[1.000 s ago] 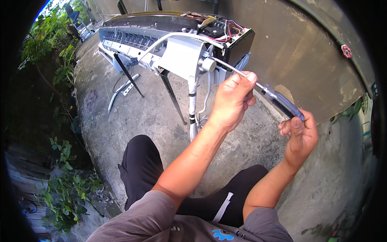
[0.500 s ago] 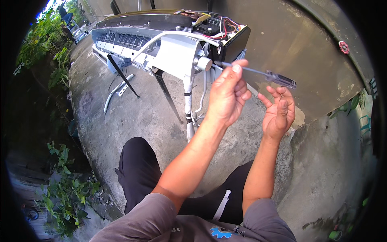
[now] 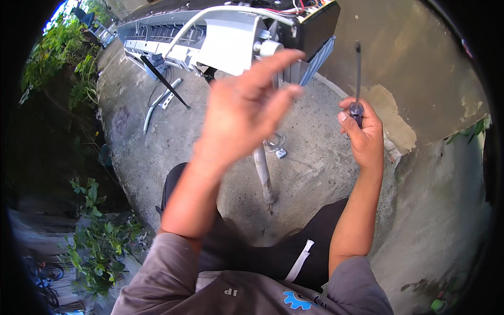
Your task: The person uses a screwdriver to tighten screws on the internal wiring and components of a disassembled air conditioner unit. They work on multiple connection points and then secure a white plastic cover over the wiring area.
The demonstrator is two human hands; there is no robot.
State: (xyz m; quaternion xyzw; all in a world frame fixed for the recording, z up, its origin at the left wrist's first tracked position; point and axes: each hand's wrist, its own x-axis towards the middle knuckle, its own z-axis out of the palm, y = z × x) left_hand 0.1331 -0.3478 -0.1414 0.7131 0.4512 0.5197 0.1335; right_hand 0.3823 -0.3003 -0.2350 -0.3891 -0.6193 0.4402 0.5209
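My right hand [image 3: 363,128] is closed round the dark handle of a screwdriver [image 3: 358,79], whose shaft points away from me, tip up. Blurred by motion, my left hand [image 3: 247,102] holds nothing, its thumb and fingers spread apart. Beyond it stands an opened indoor air conditioner unit [image 3: 226,44] with a white casing. On its right end a silvery round motor [image 3: 270,48] shows just past my left fingers. The black electrical box [image 3: 315,39] at that end has coloured wires on top. My left hand hides part of the unit's lower edge and a stand leg.
A wrapped pipe [image 3: 262,176] hangs down near my knees, beside a coiled cord with a plug [image 3: 281,153]. Black stand legs [image 3: 165,81] prop the unit. A white pipe piece [image 3: 152,118] lies on the concrete floor. A wall [image 3: 409,63] rises on the right; plants grow left.
The screwdriver has passed from my left hand to my right and now points away. My left hand has moved left and opened. The view has tipped downward.
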